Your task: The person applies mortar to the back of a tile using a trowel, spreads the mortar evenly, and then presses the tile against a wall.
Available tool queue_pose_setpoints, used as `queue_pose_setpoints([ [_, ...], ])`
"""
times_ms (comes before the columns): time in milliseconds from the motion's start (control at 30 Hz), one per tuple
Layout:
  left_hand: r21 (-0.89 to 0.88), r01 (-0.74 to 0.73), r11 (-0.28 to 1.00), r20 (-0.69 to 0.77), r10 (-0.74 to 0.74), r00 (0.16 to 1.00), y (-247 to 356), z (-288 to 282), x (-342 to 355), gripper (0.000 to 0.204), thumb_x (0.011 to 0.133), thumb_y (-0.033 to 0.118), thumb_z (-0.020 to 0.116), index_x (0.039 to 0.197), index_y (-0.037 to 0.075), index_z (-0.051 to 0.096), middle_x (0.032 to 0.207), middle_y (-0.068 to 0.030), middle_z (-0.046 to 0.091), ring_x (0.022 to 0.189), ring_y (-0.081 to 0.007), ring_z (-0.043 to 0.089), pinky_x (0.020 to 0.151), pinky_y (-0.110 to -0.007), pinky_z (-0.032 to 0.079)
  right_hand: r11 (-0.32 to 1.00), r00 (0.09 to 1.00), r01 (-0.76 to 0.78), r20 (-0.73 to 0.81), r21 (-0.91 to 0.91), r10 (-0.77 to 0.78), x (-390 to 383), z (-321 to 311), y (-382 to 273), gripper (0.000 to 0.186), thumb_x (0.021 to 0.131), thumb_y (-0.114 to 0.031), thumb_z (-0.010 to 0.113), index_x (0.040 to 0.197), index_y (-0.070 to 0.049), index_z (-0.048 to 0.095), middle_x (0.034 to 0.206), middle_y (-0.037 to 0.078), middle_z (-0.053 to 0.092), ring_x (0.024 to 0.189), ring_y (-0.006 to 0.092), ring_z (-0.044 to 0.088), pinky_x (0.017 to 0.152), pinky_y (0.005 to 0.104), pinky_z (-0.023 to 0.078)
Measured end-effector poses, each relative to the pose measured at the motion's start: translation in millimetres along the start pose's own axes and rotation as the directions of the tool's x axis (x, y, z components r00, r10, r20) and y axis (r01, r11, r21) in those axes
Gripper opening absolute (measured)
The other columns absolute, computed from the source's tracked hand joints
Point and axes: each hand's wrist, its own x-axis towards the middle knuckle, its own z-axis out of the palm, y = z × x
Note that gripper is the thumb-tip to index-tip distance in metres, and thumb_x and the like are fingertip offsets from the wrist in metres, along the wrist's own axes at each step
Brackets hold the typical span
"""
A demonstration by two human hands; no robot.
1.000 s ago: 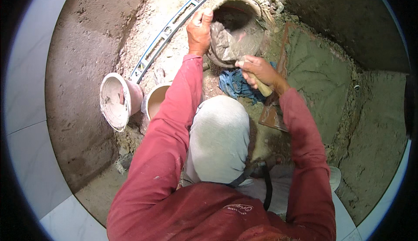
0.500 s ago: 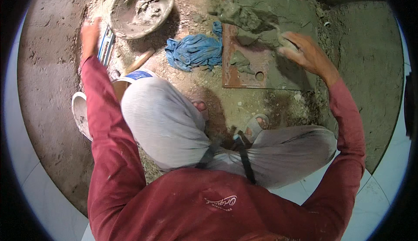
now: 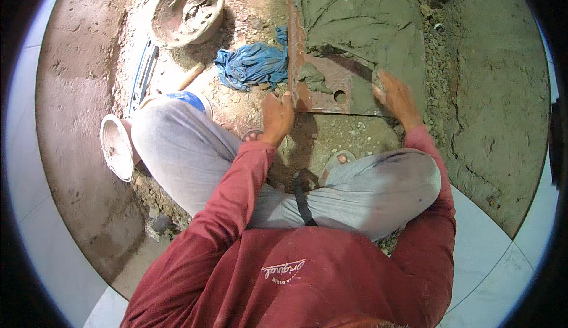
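Both hands are set on a reddish-brown slab (image 3: 331, 94) that lies flat on the gravelly floor (image 3: 355, 132) ahead of the knees. No grip is closed on anything: the left hand (image 3: 277, 116) is laid with its fingers spread loosely against the slab's near left corner, and the right hand (image 3: 397, 96) is pressed open, palm down, on the slab's near right part, at the edge of the grey mortar (image 3: 361, 20) spread over it. The mortar is seen to cover the far and right parts of the slab in thick, ridged strokes, while the near left part is left bare, with a small round hole (image 3: 339, 96) between the two hands. A smaller lump of mortar (image 3: 313, 79) is seen on the bare part, just beyond the left hand.

Just left of the slab, touching its edge, a crumpled blue rag (image 3: 251, 64) is spread on the floor. Beyond the rag, at the upper left, a round pan (image 3: 184, 9) smeared with mortar is placed. A long metal level (image 3: 142, 79) is laid beside the left knee, and a white bucket (image 3: 117, 145) is tipped on its side at the outer edge of that knee. White tiles (image 3: 497, 239) are seen at the lower right.
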Motion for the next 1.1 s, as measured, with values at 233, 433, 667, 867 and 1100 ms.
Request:
queue_pose_setpoints([
  [233,-0.406,0.258,0.877,0.033,-0.268,0.963,-41,55,27,0.056,0.100,0.045,0.048,0.103,-0.010,0.062,0.096,-0.0222,0.067,0.086,-0.0347,0.067,0.079,-0.043,0.050,0.719,0.946,-0.312,0.272,0.621,0.176,0,-77,-9,0.050,0.094,-0.033,0.063,0.133,-0.004,0.054,0.119,0.018,0.067,0.104,0.0282,0.064,0.095,0.0397,0.049],
  [433,-0.784,0.321,0.532,0.119,-0.378,0.918,-24,63,19,0.056,0.102,0.049,0.047,0.105,-0.004,0.065,0.093,-0.0088,0.068,0.078,-0.0191,0.065,0.069,-0.035,0.052,0.863,0.900,-0.346,0.389,0.368,0.195,13,-110,34,0.049,0.094,-0.033,0.066,0.131,-0.004,0.053,0.091,0.005,0.061,0.076,0.0144,0.058,0.069,0.0328,0.049],
  [667,-0.820,0.343,0.458,0.189,-0.350,0.918,-3,44,3,0.052,0.101,0.050,0.047,0.101,0.002,0.065,0.085,-0.0089,0.069,0.077,-0.0209,0.067,0.071,-0.034,0.054,0.667,0.729,-0.601,0.644,0.440,0.233,52,-112,21,0.044,0.090,-0.029,0.071,0.123,-0.005,0.055,0.066,-0.002,0.049,0.047,0.0070,0.044,0.040,0.0257,0.037],
  [867,-0.940,0.339,-0.032,0.340,-0.160,0.927,31,38,-2,0.041,0.101,0.042,0.050,0.119,0.008,0.064,0.112,-0.0046,0.070,0.098,-0.0192,0.068,0.082,-0.037,0.058,0.666,0.580,-0.628,0.813,0.403,0.056,52,-100,10,0.080,0.084,-0.022,0.075,0.152,-0.006,0.036,0.067,-0.002,0.052,0.050,0.0061,0.045,0.042,0.0264,0.041],
  [1100,-0.760,0.510,-0.403,0.459,0.222,0.860,1,59,14,0.046,0.099,0.045,0.048,0.129,0.012,0.062,0.126,-0.0062,0.066,0.115,-0.0289,0.062,0.103,-0.053,0.047,0.858,0.644,-0.297,0.751,0.419,-0.144,26,-98,-20,0.033,0.085,-0.017,0.074,0.110,-0.003,0.057,0.080,0.002,0.063,0.064,0.0110,0.058,0.052,0.0300,0.049],
])
